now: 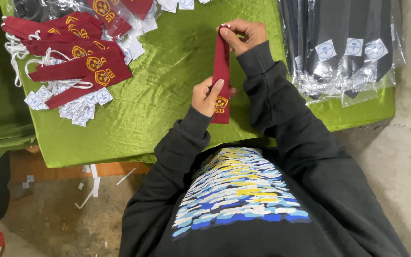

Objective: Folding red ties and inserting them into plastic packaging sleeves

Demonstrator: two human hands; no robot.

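Observation:
I hold a maroon necktie (221,66) with a yellow embroidered crest stretched between both hands above the green tablecloth (167,76). My left hand (208,97) grips its wide lower end near the crest. My right hand (243,35) pinches the narrow top end, farther from me. The tie runs nearly straight between the two hands.
A pile of maroon ties with white elastic loops and small white tags (72,62) lies at the table's left. Several dark ties in clear plastic bags (343,43) are stacked at the right. Paper scraps (91,185) litter the concrete floor by the table's near edge.

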